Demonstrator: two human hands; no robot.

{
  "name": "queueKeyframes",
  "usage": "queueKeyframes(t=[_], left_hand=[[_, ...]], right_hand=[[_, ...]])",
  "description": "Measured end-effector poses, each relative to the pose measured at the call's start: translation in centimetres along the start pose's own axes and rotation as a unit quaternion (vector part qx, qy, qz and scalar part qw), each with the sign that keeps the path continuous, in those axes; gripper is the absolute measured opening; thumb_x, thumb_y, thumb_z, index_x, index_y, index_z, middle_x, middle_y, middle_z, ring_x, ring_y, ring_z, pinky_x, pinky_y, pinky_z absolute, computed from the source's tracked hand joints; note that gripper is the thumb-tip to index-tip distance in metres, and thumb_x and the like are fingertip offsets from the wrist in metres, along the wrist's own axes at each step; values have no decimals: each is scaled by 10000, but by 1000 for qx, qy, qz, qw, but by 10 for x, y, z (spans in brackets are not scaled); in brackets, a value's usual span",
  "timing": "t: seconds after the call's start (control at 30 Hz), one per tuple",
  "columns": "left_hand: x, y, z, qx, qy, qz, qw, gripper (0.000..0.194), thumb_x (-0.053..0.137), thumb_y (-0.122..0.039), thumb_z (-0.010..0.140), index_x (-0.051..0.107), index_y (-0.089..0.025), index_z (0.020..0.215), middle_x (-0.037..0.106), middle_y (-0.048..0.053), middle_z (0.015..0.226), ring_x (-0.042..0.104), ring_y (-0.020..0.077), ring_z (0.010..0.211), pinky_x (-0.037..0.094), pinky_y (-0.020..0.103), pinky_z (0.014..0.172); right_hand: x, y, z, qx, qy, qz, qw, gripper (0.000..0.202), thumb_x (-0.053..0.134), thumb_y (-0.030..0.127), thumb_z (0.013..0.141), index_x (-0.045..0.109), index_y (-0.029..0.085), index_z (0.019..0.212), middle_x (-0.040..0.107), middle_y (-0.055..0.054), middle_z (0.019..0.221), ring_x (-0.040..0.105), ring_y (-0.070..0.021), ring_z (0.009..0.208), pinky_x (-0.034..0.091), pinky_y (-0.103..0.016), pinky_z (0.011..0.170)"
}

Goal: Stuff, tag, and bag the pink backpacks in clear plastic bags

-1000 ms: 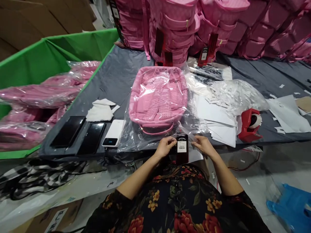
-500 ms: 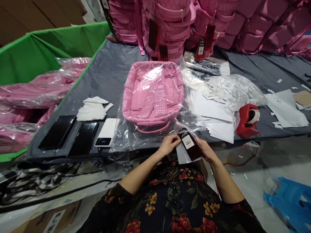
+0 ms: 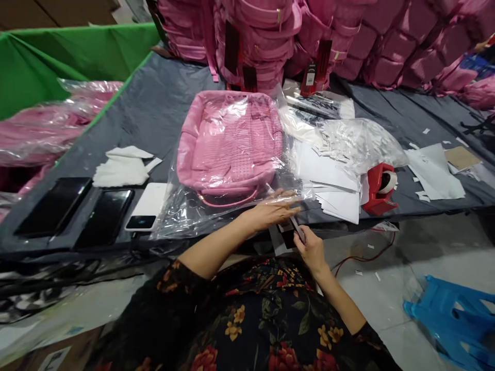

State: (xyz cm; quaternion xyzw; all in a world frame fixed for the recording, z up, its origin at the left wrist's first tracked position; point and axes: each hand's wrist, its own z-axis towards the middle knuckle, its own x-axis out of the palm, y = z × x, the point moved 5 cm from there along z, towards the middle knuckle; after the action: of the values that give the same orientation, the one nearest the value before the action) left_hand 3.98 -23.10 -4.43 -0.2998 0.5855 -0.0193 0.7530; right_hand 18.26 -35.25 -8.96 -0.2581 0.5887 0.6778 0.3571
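A pink backpack (image 3: 232, 149) lies in a clear plastic bag (image 3: 174, 216) at the table's front edge. My left hand (image 3: 273, 211) lies across the bag's lower right corner, palm down, fingers stretched out to the right. Just below it, my right hand (image 3: 311, 250) is closed on a dark hang tag (image 3: 286, 236), which is tilted and partly covered by my left hand. A white paper (image 3: 277, 245) shows beneath the tag.
White paper sheets (image 3: 328, 175), a bag of small white pieces (image 3: 359, 141) and a red tape dispenser (image 3: 379, 190) are on the right. Two phones (image 3: 104, 219), a power bank (image 3: 149, 206) and a white cloth (image 3: 121, 167) lie left. Pink backpacks (image 3: 255, 41) stand stacked behind.
My left hand has let go of the tag's edge and flattened over the bag corner above it. My right hand has turned and tilted the tag. The view has shifted slightly right.
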Motion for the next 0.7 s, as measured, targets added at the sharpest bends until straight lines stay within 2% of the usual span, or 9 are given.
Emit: queueKeyframes(t=[0.1, 0.17, 0.27, 0.37, 0.43, 0.47, 0.57, 0.63, 0.7], left_hand=[[15, 8, 18, 8, 23, -125, 992, 96, 645, -216, 849, 702, -254, 781, 750, 60, 1046, 599, 210, 1230, 370, 351, 1152], [23, 11, 23, -8, 27, -189, 982, 257, 686, -272, 804, 574, -259, 573, 687, 44, 726, 660, 200, 974, 444, 325, 1058], [24, 9, 17, -16, 42, -202, 978, 362, 664, -254, 775, 458, -266, 478, 578, 32, 550, 628, 204, 743, 493, 334, 943], [9, 0, -2, 8, 66, -173, 983, 225, 636, -203, 774, 585, -277, 567, 612, 41, 570, 619, 216, 690, 499, 356, 913], [-6, -7, -14, 28, 52, -168, 984, 135, 607, -241, 840, 717, -285, 775, 687, 51, 676, 654, 224, 743, 504, 369, 930], [-14, -10, -19, 37, 33, -173, 984, 162, 589, -272, 876, 748, -287, 899, 727, 59, 764, 679, 227, 801, 509, 369, 944], [-31, -10, -27, 17, -53, -192, 980, 328, 515, -320, 941, 721, -276, 1192, 765, 74, 1087, 705, 225, 1014, 525, 358, 980], [-42, 5, -28, -69, -161, -176, 969, 399, 445, -312, 975, 667, -234, 1297, 742, 88, 1189, 696, 229, 1069, 536, 359, 979], [-52, 24, -27, -184, -271, -133, 935, 419, 404, -278, 995, 631, -175, 1331, 748, 111, 1110, 709, 235, 981, 551, 358, 921]], right_hand=[[12, -1, -18, -51, -10, -44, 998, 307, 515, 265, 936, 670, 183, 1187, 747, -131, 1024, 718, -227, 857, 549, -292, 731], [14, 0, -30, -93, 4, -57, 994, 352, 528, 276, 950, 660, 175, 1260, 752, -135, 990, 722, -230, 817, 562, -306, 709], [-6, 10, -34, -207, 15, -41, 977, 350, 522, 344, 989, 674, 193, 1266, 736, -85, 816, 690, -203, 681, 561, -311, 655], [-45, 25, -3, -267, -87, -64, 958, 336, 579, 364, 979, 678, 237, 1274, 744, -96, 942, 711, -235, 886, 571, -372, 838], [-62, 34, 36, -237, -153, -104, 954, 386, 669, 404, 932, 680, 256, 1287, 711, -134, 1172, 642, -300, 1167, 491, -468, 1038], [-65, 39, 59, -218, -155, -112, 957, 404, 694, 428, 913, 688, 262, 1281, 689, -139, 1227, 603, -318, 1230, 456, -488, 1079], [-64, 53, 127, -187, -108, -41, 976, 297, 608, 431, 969, 737, 237, 1152, 708, -111, 1051, 657, -266, 1038, 514, -396, 950], [-70, 63, 162, -175, -119, 48, 976, 304, 517, 411, 1017, 743, 209, 1041, 689, -75, 892, 654, -212, 842, 528, -324, 804], [-82, 73, 187, -168, -165, 104, 966, 327, 484, 410, 1031, 727, 194, 997, 668, -59, 853, 631, -193, 779, 517, -302, 753]])
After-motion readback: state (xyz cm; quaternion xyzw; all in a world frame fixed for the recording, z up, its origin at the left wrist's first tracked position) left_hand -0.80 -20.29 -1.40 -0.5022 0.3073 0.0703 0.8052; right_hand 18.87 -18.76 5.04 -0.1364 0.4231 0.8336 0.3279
